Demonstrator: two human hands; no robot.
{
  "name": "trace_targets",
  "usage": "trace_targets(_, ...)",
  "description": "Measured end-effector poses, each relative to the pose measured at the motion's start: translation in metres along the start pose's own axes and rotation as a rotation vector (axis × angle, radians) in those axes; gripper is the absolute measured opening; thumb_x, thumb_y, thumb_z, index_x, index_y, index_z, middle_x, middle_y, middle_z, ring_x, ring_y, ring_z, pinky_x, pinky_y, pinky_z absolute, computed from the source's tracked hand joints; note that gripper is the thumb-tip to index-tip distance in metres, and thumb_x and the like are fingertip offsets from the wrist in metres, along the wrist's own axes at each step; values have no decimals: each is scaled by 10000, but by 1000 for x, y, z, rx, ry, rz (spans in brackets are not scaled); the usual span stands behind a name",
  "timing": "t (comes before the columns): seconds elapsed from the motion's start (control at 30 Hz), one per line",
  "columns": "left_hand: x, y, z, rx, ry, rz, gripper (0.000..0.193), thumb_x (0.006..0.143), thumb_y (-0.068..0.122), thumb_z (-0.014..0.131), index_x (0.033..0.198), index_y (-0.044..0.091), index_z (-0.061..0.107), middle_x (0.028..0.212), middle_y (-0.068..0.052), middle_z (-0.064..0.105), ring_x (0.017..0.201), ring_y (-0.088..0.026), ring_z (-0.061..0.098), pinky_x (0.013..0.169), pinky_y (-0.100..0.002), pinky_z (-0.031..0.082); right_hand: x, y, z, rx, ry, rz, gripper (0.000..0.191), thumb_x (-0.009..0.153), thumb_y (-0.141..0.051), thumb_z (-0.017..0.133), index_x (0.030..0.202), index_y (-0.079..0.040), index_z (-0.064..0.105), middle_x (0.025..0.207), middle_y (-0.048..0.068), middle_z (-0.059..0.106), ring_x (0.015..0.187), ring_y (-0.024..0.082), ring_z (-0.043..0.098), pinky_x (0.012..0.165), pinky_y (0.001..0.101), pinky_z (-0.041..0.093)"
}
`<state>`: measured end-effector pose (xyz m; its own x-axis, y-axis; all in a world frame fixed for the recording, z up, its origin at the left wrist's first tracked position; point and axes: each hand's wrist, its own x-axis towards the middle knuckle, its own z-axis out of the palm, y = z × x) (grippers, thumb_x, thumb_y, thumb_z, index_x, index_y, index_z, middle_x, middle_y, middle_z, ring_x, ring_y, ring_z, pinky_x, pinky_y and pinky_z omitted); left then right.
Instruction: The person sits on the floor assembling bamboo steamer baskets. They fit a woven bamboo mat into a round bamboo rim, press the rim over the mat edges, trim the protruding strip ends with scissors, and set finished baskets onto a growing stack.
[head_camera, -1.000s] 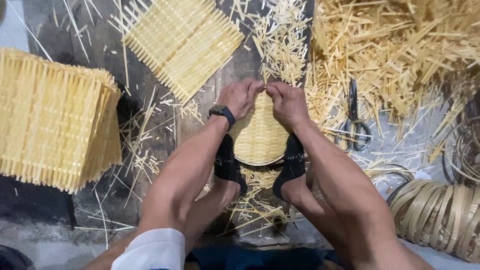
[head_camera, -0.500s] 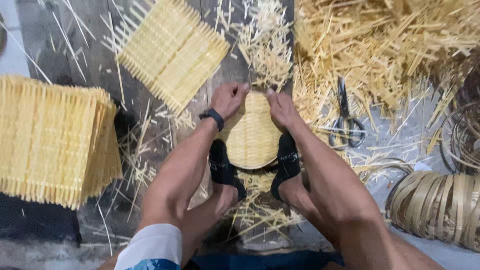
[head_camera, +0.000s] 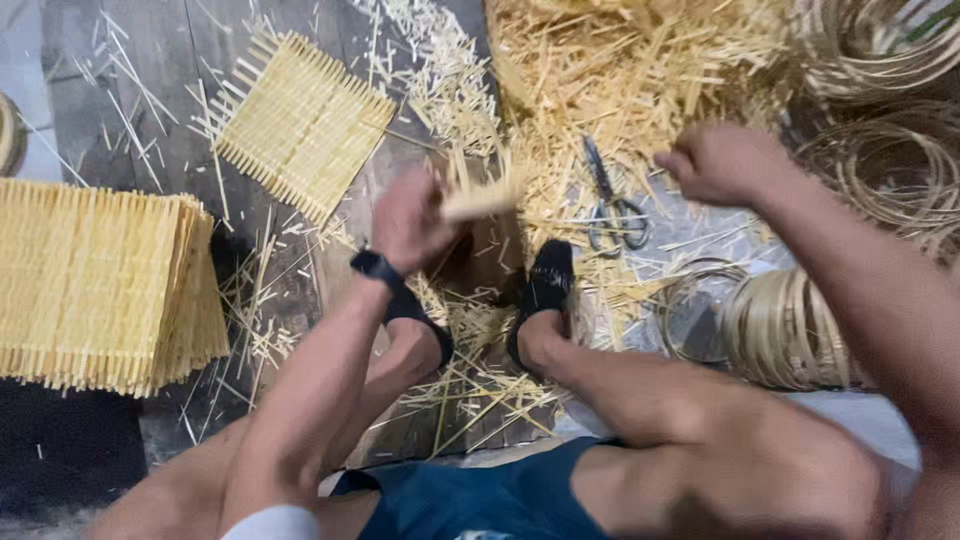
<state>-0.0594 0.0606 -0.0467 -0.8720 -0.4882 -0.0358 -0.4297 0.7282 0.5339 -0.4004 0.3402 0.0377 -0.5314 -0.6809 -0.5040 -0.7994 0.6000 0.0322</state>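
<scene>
Above the floor's middle, my left hand (head_camera: 408, 222) grips a woven piece (head_camera: 478, 200) — blurred — near the scissors (head_camera: 610, 205); my right hand (head_camera: 722, 163) hangs curled over the scraps (head_camera: 620, 80), whether holding anything I cannot tell.

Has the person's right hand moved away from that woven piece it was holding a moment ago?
Yes. The right hand has swung out to the right, now past the scissors, while the left hand alone holds the woven piece.
</scene>
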Motion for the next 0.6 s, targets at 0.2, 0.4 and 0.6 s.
trace_targets(0.2,-91,-9,23,105,-161,463,469,782,144,658,1243,98,584,1117,-142,586,1110,-362,561,994,-460,458,15,-13,161,533,-5,202,368,818,-431,726,911,-78,773,936,199,761,888,377,728,825,511,566)
trace_targets(0.4,-52,1,60,185,82,79,1124,584,718,841,1340,-28,475,1317,-289,486,1270,-469,469,1050,-613,379,30,-39,222,543,417,234,754,608,-240,901,1170,70,506,1156,329,617,1045,508,609,865,527,513)
trace_targets(0.6,-39,-6,114,177,-11,-181,1013,692,582,818,1553,215,430,1452,-94,555,1313,-337,505,1091,-525,383,50,-40,206,865,-67,470,710,648,-220,861,1228,-9,509,1152,246,698,1081,393,700,962,464,577)
